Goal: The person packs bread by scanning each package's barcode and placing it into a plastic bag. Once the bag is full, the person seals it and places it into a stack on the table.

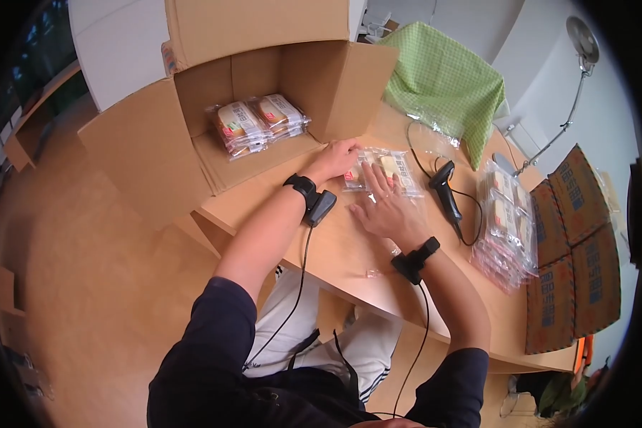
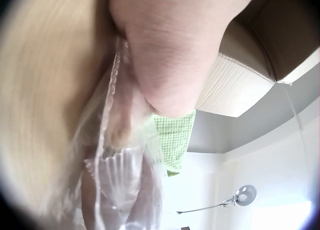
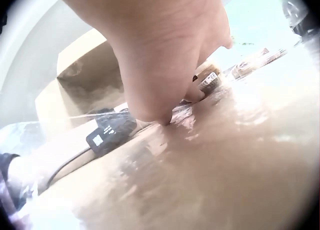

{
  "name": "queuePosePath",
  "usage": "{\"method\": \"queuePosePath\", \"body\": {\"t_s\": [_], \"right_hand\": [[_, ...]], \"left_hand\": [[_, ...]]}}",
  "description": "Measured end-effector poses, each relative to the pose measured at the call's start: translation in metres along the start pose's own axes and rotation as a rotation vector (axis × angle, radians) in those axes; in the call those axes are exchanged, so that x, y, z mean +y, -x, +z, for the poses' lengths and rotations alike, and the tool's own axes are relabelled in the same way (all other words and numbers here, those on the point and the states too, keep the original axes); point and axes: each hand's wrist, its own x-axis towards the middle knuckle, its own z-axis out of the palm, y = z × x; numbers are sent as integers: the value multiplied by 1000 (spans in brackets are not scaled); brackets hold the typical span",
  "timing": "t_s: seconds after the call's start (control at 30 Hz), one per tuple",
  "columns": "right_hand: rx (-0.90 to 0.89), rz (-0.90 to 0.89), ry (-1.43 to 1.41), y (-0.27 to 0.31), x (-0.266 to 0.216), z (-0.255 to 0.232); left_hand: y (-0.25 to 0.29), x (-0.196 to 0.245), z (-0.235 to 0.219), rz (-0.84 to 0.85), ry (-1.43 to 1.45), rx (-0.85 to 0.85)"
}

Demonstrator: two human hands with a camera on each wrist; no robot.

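A clear plastic bag (image 1: 410, 187) with packaged bread inside lies on the table in front of the person. At its upper left corner, the left hand (image 1: 333, 160) has curled fingers and pinches the bag's edge. Up close in the left wrist view, the crimped edge of the clear bag (image 2: 107, 115) runs up under that hand (image 2: 165, 55). The right hand (image 1: 391, 212) rests on the bag with its fingers extended over the bread packs. In the right wrist view, the right hand (image 3: 160, 65) touches shiny plastic, and part of a pack label (image 3: 210, 80) shows beyond its fingers.
An open cardboard box (image 1: 335, 93) holds stacked bread packs (image 1: 242, 125) at the back left. To the right lie a barcode scanner (image 1: 446, 192) with its cable and a pile of bagged bread (image 1: 503, 221). Folded cardboard (image 1: 574, 264), a green checked cloth (image 1: 442, 78) and a lamp (image 1: 583, 43) stand beyond.
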Motion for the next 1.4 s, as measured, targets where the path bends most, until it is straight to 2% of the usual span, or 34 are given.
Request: {"method": "queuePosePath", "body": {"t_s": [0.1, 0.17, 0.23, 0.3, 0.33, 0.37, 0.4, 0.43, 0.5, 0.53, 0.6, 0.67, 0.7, 0.8, 0.83, 0.87, 0.97, 1.0, 1.07, 1.1, 1.17, 1.23, 1.27, 1.33, 1.4], "right_hand": [[23, -30, -25, 1, -4, -6], [-29, -94, -42, 15, -8, -28], [-47, -68, -1, 37, -14, -31], [-97, 10, -24, 66, -33, -66], [-218, 12, -13, 78, -42, -87], [-205, -30, -62, 88, -48, -104], [-311, -69, -142, 95, -51, -132], [-273, -124, -162, 102, -54, -155], [-382, -105, -350, 104, -51, -201], [-383, -116, -350, 103, -49, -221], [-350, -4, -523, 102, -43, -252], [-243, -78, -604, 87, -32, -263], [-208, -164, -605, 73, -26, -262], [110, -149, -487, 20, -50, -222], [186, -251, -345, -4, -49, -202], [219, -258, -277, -28, -51, -181], [331, -280, -206, -93, -43, -122], [319, -272, -146, -110, -38, -104], [320, -265, -77, -139, -30, -72], [311, -287, -32, -153, -27, -57], [315, -305, 17, -170, -24, -39], [328, -340, 33, -181, -28, -25], [336, -339, 36, -187, -29, -16], [338, -329, 6, -197, -28, 5], [339, -310, 32, -204, -28, 12]], "left_hand": [[-2, -4, 2, -30, -15, 10], [-4, -9, 6, -24, -3, 28], [-5, -14, 9, -5, -20, 52], [-5, -15, 11, 10, -29, 89], [-3, -10, 8, 3, -24, 65], [-2, -7, 7, -4, -20, 37], [-3, -8, 7, -18, -19, 57], [-3, -9, 8, -12, -20, 50], [-4, -13, 10, 20, -31, 52], [-4, -13, 9, 14, -33, 60], [-2, -10, 8, 22, -3, 52], [-1, -9, 8, 28, 3, 62], [-1, -9, 8, 33, 9, 67], [-6, -16, 10, 60, 54, 50], [4, -6, -3, 166, -136, -11], [8, -5, -4, 172, -145, -11], [19, -4, 1, 223, 421, 130], [22, -3, 1, 235, 415, 131], [28, -3, -3, 159, 166, 102], [24, -14, -1, 102, 144, 1], [25, -8, -3, 88, 94, -31], [27, 3, -12, -12, -46, -78], [23, -10, -2, -7, -52, -76], [12, -48, 30, -192, 182, 19], [8, -44, 23, -174, 166, 19]]}}
